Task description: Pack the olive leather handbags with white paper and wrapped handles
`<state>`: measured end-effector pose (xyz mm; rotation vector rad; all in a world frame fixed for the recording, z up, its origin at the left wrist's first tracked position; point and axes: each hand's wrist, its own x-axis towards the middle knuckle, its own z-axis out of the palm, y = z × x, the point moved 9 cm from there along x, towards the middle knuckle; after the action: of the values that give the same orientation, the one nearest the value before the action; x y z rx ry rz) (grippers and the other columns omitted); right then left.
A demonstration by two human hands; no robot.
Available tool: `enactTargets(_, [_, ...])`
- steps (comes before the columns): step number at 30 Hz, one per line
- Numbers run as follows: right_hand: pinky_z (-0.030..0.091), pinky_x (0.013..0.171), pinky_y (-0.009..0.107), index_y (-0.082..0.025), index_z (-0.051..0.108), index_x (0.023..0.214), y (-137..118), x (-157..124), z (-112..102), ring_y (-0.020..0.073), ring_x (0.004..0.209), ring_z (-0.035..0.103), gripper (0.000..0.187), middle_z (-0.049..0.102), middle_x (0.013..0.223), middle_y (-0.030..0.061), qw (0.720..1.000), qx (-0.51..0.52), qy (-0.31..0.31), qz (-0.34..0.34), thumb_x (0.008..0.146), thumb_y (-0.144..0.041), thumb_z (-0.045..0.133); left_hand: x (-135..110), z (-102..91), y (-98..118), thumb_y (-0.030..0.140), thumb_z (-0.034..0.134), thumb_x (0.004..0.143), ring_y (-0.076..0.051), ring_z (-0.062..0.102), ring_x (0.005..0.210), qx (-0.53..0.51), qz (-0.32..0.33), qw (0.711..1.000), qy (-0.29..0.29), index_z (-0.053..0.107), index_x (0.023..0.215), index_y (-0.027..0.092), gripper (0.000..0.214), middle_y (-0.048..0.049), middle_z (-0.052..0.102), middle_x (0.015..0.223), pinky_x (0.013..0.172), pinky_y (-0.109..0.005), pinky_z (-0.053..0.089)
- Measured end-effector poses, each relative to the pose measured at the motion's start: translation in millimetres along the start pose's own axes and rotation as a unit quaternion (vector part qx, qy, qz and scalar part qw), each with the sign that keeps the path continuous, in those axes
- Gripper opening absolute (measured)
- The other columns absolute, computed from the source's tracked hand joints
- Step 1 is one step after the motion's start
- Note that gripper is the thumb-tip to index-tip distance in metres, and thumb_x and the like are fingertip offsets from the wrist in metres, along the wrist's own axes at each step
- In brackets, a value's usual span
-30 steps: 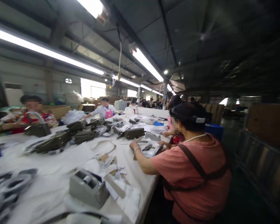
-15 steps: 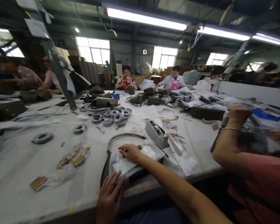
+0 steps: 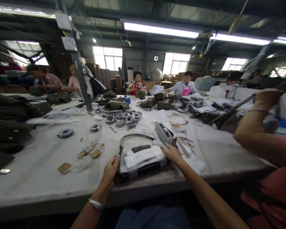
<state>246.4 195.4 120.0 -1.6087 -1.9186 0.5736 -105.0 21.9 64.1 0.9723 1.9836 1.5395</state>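
A dark olive handbag (image 3: 146,168) lies at the table's near edge, its strap (image 3: 136,135) arched behind it. White paper wrapping (image 3: 144,156) covers much of the bag, with clear plastic or tape over its ends. My left hand (image 3: 111,169) grips the bag's left edge, thumb on top. At the right end, my right hand (image 3: 173,154) closes on the bag's corner, partly hiding it. Just behind that hand stands a grey tape dispenser (image 3: 164,133).
Coiled, wrapped straps (image 3: 124,118) are heaped mid-table. Brown paper scraps and plastic (image 3: 89,152) lie to the left. Dark bags (image 3: 9,127) are stacked at far left. A metal post (image 3: 83,82) rises from the table. A co-worker's arm (image 3: 255,127) is close on the right; others sit opposite.
My left hand has moved up onto the bag's left edge. My right hand has slid from the wrapping's top to the right end. The view has swung left.
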Motion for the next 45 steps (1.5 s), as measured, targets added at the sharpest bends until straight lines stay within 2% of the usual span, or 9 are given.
enactTargets(10, [0.048,0.101,0.039,-0.016,0.055,0.14,-58,-2,-20,0.0284,0.116,0.064,0.072,0.067,0.126,0.0128,0.961,0.262,0.059,-0.07,0.09,-0.067,0.045,-4,-72.9,77,0.064,0.049,0.091,-0.027,0.047,0.135,-0.039,0.155,0.983,0.094,0.059,0.131,0.021,0.059,-0.0083,0.058,0.14,0.118,-0.043,0.03])
enactTargets(19, [0.053,0.093,0.037,-0.019,0.078,0.094,-62,-7,27,0.0279,0.103,0.07,0.083,0.076,0.1,0.0112,0.941,0.33,-0.056,-0.056,0.093,-0.076,0.018,-11,-54.3,84,0.073,0.048,0.086,-0.032,0.058,0.12,0.015,0.187,0.982,0.008,0.066,0.118,0.018,0.066,-0.0123,0.068,0.118,0.11,-0.049,0.039])
enactTargets(23, [0.05,0.1,0.044,-0.019,0.071,0.119,-63,-8,17,0.0304,0.112,0.066,0.075,0.073,0.115,0.0118,0.908,0.41,-0.04,-0.079,0.095,-0.073,0.026,-12,-66.2,84,0.077,0.056,0.079,-0.033,0.051,0.13,-0.049,0.18,0.982,-0.023,0.028,0.153,0.024,0.096,-0.0154,0.054,0.142,0.113,-0.049,0.036])
enactTargets(26, [0.04,0.111,0.048,-0.023,0.048,0.146,-75,-13,-3,0.03,0.13,0.053,0.068,0.058,0.14,0.011,0.887,0.437,0.012,-0.146,0.097,-0.068,0.032,-16,-84.5,104,0.073,0.038,0.091,-0.029,0.042,0.139,-0.12,0.202,0.972,0.021,0.008,0.157,0.032,0.084,-0.0121,0.039,0.155,0.114,-0.049,0.034])
enactTargets(29, [0.034,0.116,0.048,-0.027,0.043,0.149,-96,-22,-12,0.0294,0.139,0.043,0.063,0.05,0.148,0.0071,0.906,0.369,0.03,-0.206,0.098,-0.064,0.034,-22,-92.1,145,0.066,0.031,0.096,-0.028,0.041,0.139,-0.065,0.274,0.957,0.065,0.021,0.155,0.032,0.069,-0.0087,0.041,0.154,0.114,-0.047,0.035])
enactTargets(32, [0.033,0.117,0.047,-0.028,0.058,0.137,-108,-30,-13,0.0299,0.137,0.046,0.052,0.057,0.142,0.0048,0.925,0.304,0.036,-0.226,0.099,-0.058,0.039,-22,-82.0,182,0.059,0.037,0.098,-0.027,0.042,0.139,0.039,0.312,0.949,0.019,0.043,0.147,0.029,0.058,-0.0046,0.05,0.148,0.117,-0.043,0.032])
enactTargets(36, [0.035,0.115,0.049,-0.027,0.057,0.137,-97,-34,-26,0.0298,0.134,0.049,0.047,0.056,0.142,0.0062,0.925,0.321,0.09,-0.184,0.1,-0.052,0.042,3,-63.7,197,0.06,0.027,0.099,-0.028,0.048,0.135,0.082,0.237,0.956,-0.151,0.063,0.13,0.029,0.057,-0.0022,0.062,0.136,0.118,-0.045,0.031])
enactTargets(40, [0.041,0.11,0.048,-0.027,0.053,0.14,-86,-41,-43,0.0287,0.127,0.055,0.048,0.059,0.139,0.0084,0.917,0.344,0.127,-0.155,0.099,-0.05,0.046,65,-48.9,196,0.065,0.024,0.098,-0.027,0.064,0.116,0.034,0.17,0.963,-0.206,0.059,0.133,0.022,0.066,-0.009,0.07,0.122,0.103,-0.046,0.048])
enactTargets(45, [0.051,0.101,0.042,-0.027,0.054,0.139,-51,-59,-45,0.0283,0.117,0.063,0.051,0.064,0.132,0.0089,0.932,0.335,0.125,-0.062,0.095,-0.054,0.051,165,22.1,165,0.063,0.05,0.09,-0.028,0.069,0.099,0.164,0.188,0.933,-0.258,0.065,0.12,0.013,0.061,-0.0122,0.073,0.11,0.086,-0.041,0.057])
